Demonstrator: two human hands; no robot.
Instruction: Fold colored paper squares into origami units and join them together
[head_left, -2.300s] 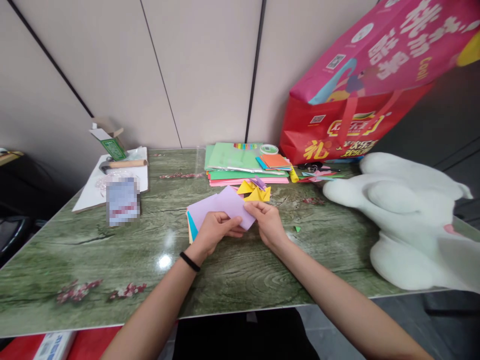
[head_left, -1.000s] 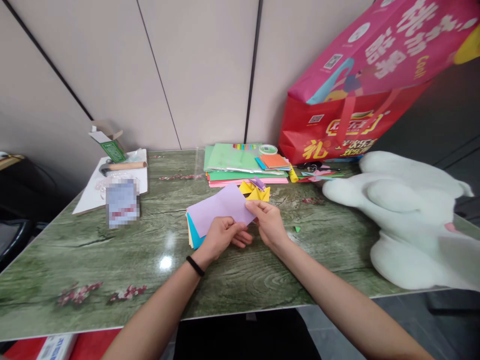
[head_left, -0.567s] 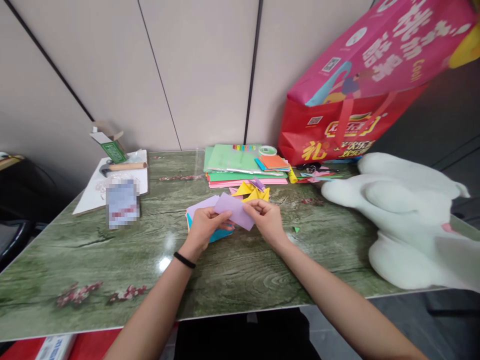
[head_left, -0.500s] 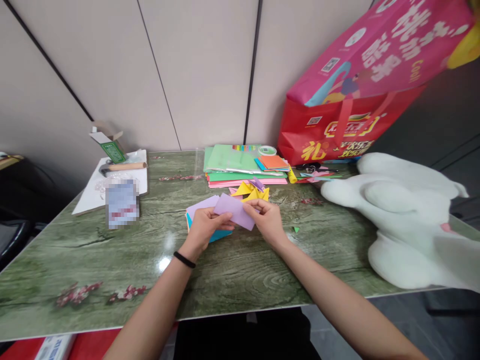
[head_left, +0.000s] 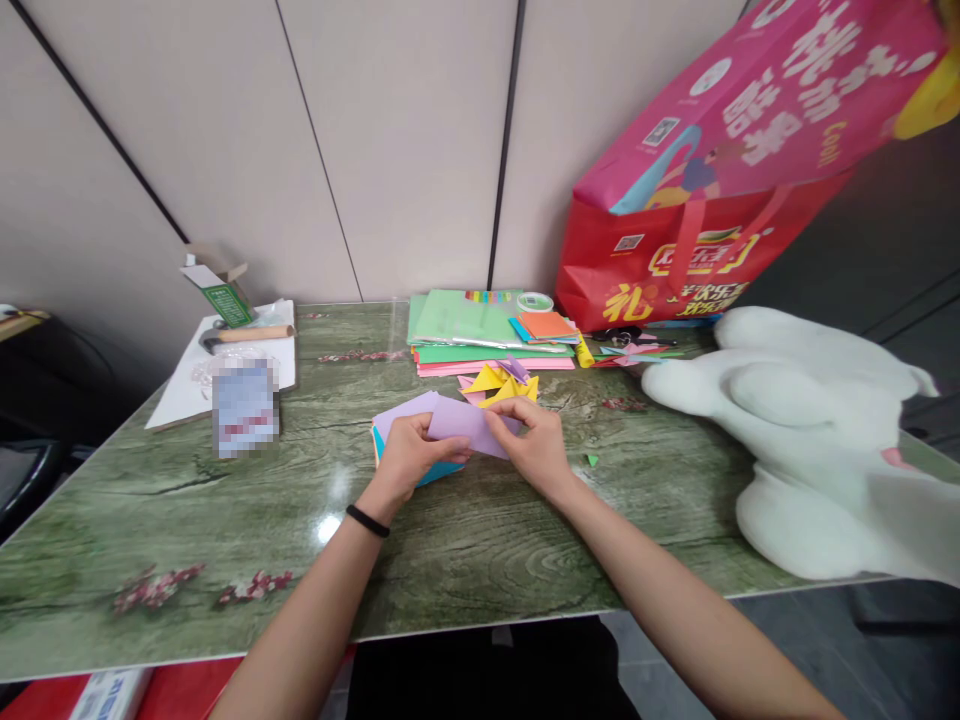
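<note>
Between my two hands is a folded sheet of purple paper [head_left: 459, 418], held a little above the table. My left hand [head_left: 409, 455] grips its left end, thumb along the front. At the right end, the thumb and fingers of my right hand [head_left: 534, 445] pinch the paper. Partly behind my left hand lies a stack of coloured paper with a purple sheet [head_left: 401, 412] on top and a blue sheet [head_left: 441, 471] showing below. Just beyond the held paper sit yellow folded paper pieces [head_left: 517, 388], with purple and pink ones among them.
Green and pink paper packs [head_left: 465, 325] lie at the back, with small orange squares [head_left: 550, 325] on top. Gift bags [head_left: 675, 250] and a white plush toy [head_left: 810, 430] stand right. A hammer [head_left: 251, 335] and an opened green box [head_left: 229, 300] are left. A green scrap [head_left: 592, 460] lies nearby.
The purple paper has tilted and dropped slightly between my hands, now lying more level. My right fingers have shifted a little along its edge. Everything else stays put.
</note>
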